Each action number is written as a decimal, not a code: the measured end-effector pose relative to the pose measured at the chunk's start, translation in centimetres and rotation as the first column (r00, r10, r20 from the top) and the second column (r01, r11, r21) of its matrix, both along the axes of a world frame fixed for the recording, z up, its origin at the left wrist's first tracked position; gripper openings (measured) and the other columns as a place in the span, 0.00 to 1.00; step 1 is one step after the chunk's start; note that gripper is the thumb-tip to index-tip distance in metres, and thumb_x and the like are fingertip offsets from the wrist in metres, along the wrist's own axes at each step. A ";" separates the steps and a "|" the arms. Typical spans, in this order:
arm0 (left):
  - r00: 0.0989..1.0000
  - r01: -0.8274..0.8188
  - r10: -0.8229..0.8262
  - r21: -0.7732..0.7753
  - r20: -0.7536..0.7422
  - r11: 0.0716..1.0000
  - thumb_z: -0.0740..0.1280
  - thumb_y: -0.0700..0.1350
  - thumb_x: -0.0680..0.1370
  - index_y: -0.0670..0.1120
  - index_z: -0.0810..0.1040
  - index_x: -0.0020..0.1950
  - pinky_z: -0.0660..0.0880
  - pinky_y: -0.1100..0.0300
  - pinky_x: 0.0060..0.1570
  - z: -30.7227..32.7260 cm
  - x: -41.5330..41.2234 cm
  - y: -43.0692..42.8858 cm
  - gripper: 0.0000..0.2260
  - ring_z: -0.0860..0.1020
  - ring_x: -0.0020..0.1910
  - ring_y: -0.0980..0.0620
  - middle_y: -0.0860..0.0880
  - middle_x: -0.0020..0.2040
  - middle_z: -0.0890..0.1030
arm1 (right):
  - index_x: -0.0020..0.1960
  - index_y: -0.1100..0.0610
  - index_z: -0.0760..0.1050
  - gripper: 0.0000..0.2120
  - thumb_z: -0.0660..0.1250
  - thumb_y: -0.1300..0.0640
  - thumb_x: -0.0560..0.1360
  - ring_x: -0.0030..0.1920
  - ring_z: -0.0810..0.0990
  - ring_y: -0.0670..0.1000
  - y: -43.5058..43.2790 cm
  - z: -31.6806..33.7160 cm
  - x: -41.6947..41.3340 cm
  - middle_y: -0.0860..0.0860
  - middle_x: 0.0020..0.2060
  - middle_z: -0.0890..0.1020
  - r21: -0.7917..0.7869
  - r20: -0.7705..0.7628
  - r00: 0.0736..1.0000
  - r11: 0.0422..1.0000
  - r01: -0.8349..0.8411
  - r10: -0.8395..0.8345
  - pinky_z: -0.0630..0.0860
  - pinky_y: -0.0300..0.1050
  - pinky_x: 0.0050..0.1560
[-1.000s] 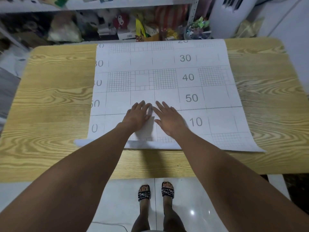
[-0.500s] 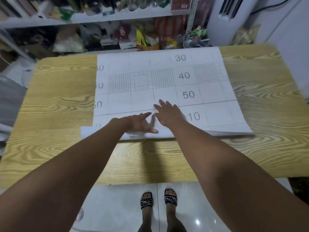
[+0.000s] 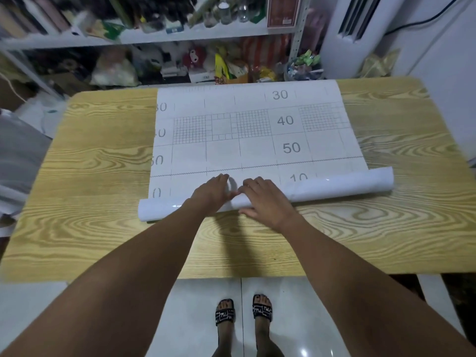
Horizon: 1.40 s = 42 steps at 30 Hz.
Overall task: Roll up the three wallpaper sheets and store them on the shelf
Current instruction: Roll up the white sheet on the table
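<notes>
You face a table [image 3: 90, 176] with a yellow wood-grain top. Below its near edge lie glossy white floor tiles [image 3: 296, 305], and on them a pair of black sandals [image 3: 224, 314] with a white maze pattern. Behind the table's far right corner stands a white upright air conditioner [image 3: 345, 47], with a black cable [image 3: 422, 21] running up the wall beside it and a crumpled yellowish bag [image 3: 378, 64] at its foot. Further left you see clutter (mostly blurred): a red plush toy [image 3: 193, 56], a yellow packet [image 3: 220, 67], some glass bottles [image 3: 225, 12] and a reddish-brown box [image 3: 282, 10]. Something grey [image 3: 18, 150] sits at your far left.
</notes>
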State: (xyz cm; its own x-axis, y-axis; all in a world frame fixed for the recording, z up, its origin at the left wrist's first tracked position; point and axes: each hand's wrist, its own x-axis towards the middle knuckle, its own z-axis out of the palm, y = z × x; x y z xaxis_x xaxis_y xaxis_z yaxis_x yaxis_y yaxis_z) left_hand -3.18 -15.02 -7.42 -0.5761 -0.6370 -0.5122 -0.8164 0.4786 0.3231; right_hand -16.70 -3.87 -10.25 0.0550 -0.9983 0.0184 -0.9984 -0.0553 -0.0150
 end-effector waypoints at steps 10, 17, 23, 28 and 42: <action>0.920 0.181 -0.240 -0.206 -0.311 0.962 0.62 0.41 0.77 0.39 0.72 0.60 0.74 0.48 0.46 -1.0 2.2 3.1 0.13 0.74 0.51 0.42 0.41 0.57 0.72 | 0.66 0.57 0.73 0.15 0.60 0.57 0.80 0.60 0.72 0.55 -0.6 1.7 1.0 0.54 0.59 0.76 0.188 0.212 0.972 0.980 0.062 -0.102 0.72 0.50 0.51; 0.953 0.174 -0.231 -0.269 -0.197 0.947 0.60 0.39 0.79 0.44 0.78 0.56 0.68 0.56 0.47 -0.7 2.4 1.7 0.10 0.75 0.52 0.44 0.45 0.49 0.79 | 0.64 0.57 0.71 0.16 0.62 0.52 0.79 0.60 0.73 0.54 -0.5 2.3 0.8 0.53 0.59 0.76 0.207 0.318 0.935 0.974 0.095 -0.159 0.71 0.49 0.52; 0.980 0.072 -0.097 -0.143 -0.172 0.987 0.58 0.43 0.81 0.47 0.78 0.56 0.70 0.57 0.49 0.1 1.4 0.5 0.10 0.75 0.56 0.48 0.49 0.55 0.80 | 0.64 0.50 0.72 0.13 0.58 0.51 0.81 0.59 0.69 0.56 0.2 1.6 -0.7 0.53 0.59 0.72 0.190 0.105 0.953 0.946 0.262 -0.285 0.67 0.49 0.50; 0.990 0.060 -0.070 -0.086 -0.119 0.994 0.57 0.42 0.80 0.48 0.76 0.55 0.65 0.60 0.44 -0.6 0.6 0.0 0.10 0.75 0.55 0.47 0.49 0.54 0.80 | 0.62 0.49 0.75 0.12 0.58 0.54 0.82 0.56 0.73 0.53 -0.2 0.7 -1.2 0.51 0.52 0.76 0.241 0.177 0.936 0.935 0.260 -0.306 0.64 0.45 0.42; 0.993 0.091 -0.110 -0.349 -0.033 0.933 0.60 0.38 0.77 0.44 0.74 0.52 0.66 0.55 0.45 -2.1 -0.9 0.5 0.07 0.72 0.53 0.43 0.44 0.51 0.74 | 0.53 0.56 0.79 0.10 0.66 0.52 0.77 0.50 0.77 0.56 -1.4 0.3 -1.5 0.53 0.52 0.78 0.158 0.010 0.984 0.972 0.177 -0.180 0.71 0.49 0.45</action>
State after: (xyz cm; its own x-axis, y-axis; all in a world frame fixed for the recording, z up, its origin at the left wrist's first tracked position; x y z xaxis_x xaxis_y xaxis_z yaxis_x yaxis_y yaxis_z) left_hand -4.10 -14.57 -9.49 -0.6659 -0.7070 -0.2381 -0.7450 0.6469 0.1625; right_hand -18.22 -5.31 -9.98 -0.1229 -0.9827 -0.1387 -0.9911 0.1288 -0.0340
